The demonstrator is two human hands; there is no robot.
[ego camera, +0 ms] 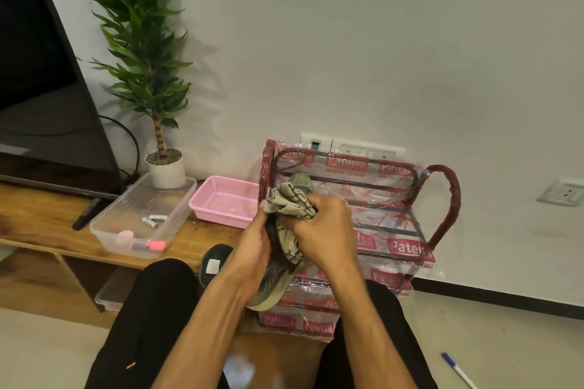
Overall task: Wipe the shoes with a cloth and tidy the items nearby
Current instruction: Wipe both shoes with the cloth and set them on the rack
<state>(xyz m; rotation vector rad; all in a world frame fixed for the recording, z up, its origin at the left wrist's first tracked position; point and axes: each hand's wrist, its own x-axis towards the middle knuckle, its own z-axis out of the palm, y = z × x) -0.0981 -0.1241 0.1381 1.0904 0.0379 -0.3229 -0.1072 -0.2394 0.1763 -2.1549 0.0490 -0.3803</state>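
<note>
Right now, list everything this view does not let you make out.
- The shoe, head view: its middle is hidden by the cloth, left hand and right hand.
- The second shoe: partly behind the left forearm and knee.
- The pen: far end cut off by the bottom edge.
- The batteries in the clear box: labels too small to read.

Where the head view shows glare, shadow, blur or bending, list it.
Head view: the plant throws a soft shadow on the wall to its right; the plastic wrap on the shoe rack glints; wide-angle distortion curves the television; the bottom between the knees is smeared.
</note>
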